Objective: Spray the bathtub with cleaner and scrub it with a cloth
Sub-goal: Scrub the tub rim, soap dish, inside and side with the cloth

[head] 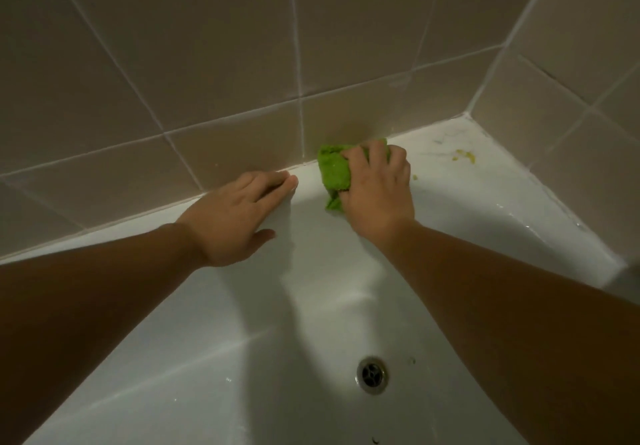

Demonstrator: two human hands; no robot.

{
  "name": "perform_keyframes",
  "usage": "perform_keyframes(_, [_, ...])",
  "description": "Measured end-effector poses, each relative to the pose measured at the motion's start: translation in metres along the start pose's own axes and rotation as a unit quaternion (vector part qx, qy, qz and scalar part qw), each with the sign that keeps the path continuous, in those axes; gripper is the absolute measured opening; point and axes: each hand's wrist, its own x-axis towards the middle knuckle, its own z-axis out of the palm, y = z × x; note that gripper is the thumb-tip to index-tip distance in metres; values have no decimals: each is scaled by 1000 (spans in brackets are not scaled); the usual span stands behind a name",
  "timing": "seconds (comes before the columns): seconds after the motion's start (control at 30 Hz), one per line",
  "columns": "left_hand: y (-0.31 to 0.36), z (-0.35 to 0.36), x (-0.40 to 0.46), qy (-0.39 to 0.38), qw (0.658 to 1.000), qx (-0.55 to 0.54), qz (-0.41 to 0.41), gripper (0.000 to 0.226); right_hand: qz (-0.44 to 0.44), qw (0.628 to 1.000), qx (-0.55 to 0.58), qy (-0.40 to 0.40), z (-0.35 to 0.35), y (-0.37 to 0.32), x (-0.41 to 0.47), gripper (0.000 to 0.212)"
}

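Right hand grips the green cloth against the bathtub ledge. Left hand lies flat, fingers straight, on the rim.

No writing, label, brand, number or sign can be read anywhere in this view.

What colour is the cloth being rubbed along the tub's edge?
Bright green. The cloth shows clearly in the head view, gripped by the right hand.
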Motion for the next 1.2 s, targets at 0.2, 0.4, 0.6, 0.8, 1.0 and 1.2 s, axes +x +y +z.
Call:
perform_keyframes(0.2, [-11,-2,21,-31,995,9,90,107,121,991,-19,48,-2,5,5,44])
perform_keyframes(0.4, [-10,0,38,-15,994,-19,108,110,10,1000,-4,17,-6,23,8,47])
perform_keyframes(0.6, [-9,-1,46,-16,992,-15,128,110,135,989,1,59,-10,54,16,40])
perform_keyframes(0.8, [0,0,65,-18,990,-25,141,110,105,989,-35,93,-11,59,14,40])
perform_keyframes(1.0, [5,3,79,-26,989,-33,141,111,139,979,-49,142,-12,82,13,29])
perform_keyframes(1.2, [13,3,94,-15,988,-47,143,112,156,970,-49,179,-24,100,13,20])
